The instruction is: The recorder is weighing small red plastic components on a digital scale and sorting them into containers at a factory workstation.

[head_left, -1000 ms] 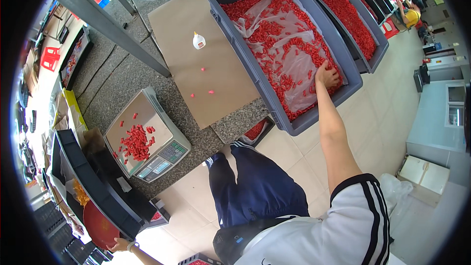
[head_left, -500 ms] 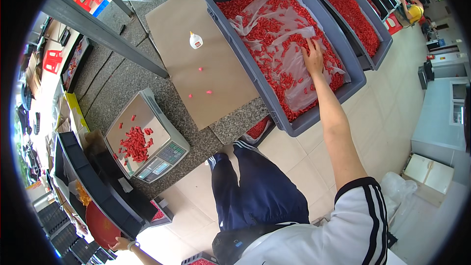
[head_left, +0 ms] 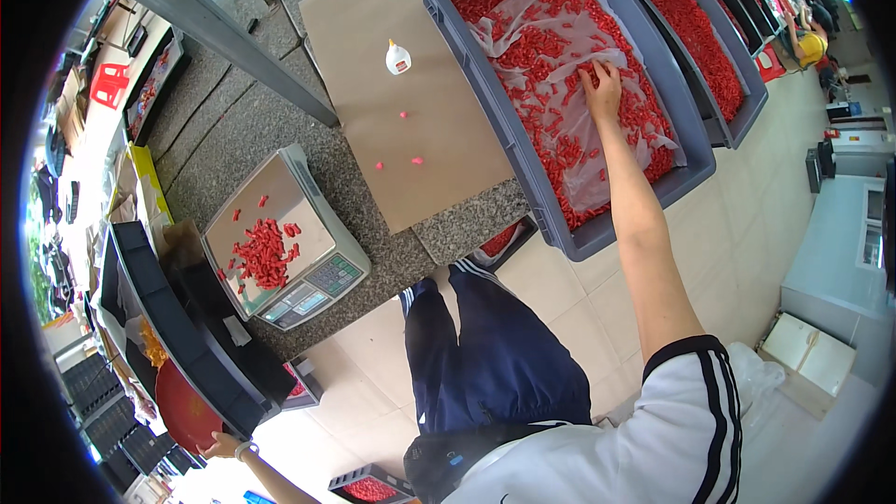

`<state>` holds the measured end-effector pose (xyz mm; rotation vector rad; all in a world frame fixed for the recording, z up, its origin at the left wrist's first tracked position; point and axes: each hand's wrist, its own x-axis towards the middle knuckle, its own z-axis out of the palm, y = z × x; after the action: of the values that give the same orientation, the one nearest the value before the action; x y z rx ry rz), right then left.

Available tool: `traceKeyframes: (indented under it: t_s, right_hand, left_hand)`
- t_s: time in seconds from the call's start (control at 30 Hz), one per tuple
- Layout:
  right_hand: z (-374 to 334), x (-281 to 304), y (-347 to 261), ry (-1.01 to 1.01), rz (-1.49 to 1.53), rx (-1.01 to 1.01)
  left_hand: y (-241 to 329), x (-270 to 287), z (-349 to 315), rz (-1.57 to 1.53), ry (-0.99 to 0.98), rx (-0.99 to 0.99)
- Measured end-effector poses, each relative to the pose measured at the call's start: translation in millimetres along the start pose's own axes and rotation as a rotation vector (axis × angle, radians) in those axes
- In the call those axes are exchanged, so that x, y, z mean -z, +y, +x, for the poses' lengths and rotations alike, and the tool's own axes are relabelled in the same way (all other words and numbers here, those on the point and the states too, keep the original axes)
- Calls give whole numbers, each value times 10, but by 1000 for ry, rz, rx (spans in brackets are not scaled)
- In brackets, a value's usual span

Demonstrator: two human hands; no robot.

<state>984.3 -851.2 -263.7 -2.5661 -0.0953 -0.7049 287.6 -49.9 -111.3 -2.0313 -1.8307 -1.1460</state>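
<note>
My right hand (head_left: pixel 605 93) reaches into a large grey plastic bin (head_left: pixel 577 241) of small red pieces (head_left: pixel 551 145). Its fingers are bent and drawn together at a crumpled clear plastic sheet (head_left: pixel 590 185) lying over the pieces. What lies between the fingertips is hidden. At the lower left my left hand (head_left: pixel 222 446) grips the rim of a red bowl (head_left: pixel 187 406). The bowl is beside a dark tray stack (head_left: pixel 177 327), and its inside shows little. On a digital scale (head_left: pixel 322 224) between my hands sits a loose pile of red pieces (head_left: pixel 266 254).
A white glue bottle (head_left: pixel 398 59) stands on brown board (head_left: pixel 439 131) near several pink bits. A metal post (head_left: pixel 243 51) rises by the stone table (head_left: pixel 215 140). More bins of red pieces (head_left: pixel 695 33) line the right. A person in yellow (head_left: pixel 810 47) is far right.
My right hand's fingers have gone from spread out to drawn together over the sheet. My left hand and the bowl have shifted slightly left in the picture; the whole view has shifted a little.
</note>
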Motion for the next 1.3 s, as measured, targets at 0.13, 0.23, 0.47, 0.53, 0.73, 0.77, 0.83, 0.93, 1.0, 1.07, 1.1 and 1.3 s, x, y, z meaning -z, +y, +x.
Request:
traceKeyframes:
  t_s: [0.13, 0.23, 0.47, 0.53, 0.73, 0.77, 0.83, 0.93, 1.0, 1.07, 1.1, 1.3]
  right_hand:
    - [-152, 163, -164, -32, 52, 86]
    - [-338, 363, -526, -86, 172, 87]
    - [-879, 441, -883, -398, 219, 304]
    - [-843, 445, -1064, -396, 60, 328]
    - [-293, 62, -985, -160, -161, 210]
    - [-281, 12, -912, -176, -176, 152]
    - [-393, -1, -816, -172, -94, 197]
    - [-714, 245, -866, -334, 157, 268]
    - [-852, 554, -1012, -508, 171, 386]
    - [-983, 677, -1104, -528, 204, 361]
    - [-1014, 673, -1152, -547, 239, 329]
    - [-597, 210, -1234, -403, 207, 251]
  left_hand:
    - [145, 16, -91, -22, -26, -36]
    - [130, 67, -58, 16, -20, -30]
    - [161, 87, -90, -43, -17, -37]
    - [208, 106, -116, -40, -24, -44]
    - [292, 98, -127, -55, -10, -52]
    - [329, 79, -153, -76, -25, -25]
    - [329, 111, -134, -57, -22, -35]
    - [257, 123, -98, -38, -11, -48]
    - [214, 121, -97, -44, -15, -58]
    - [195, 109, -86, -72, -5, -52]
    - [178, 121, -77, -101, 6, -53]
    - [272, 71, -127, -96, -21, -60]
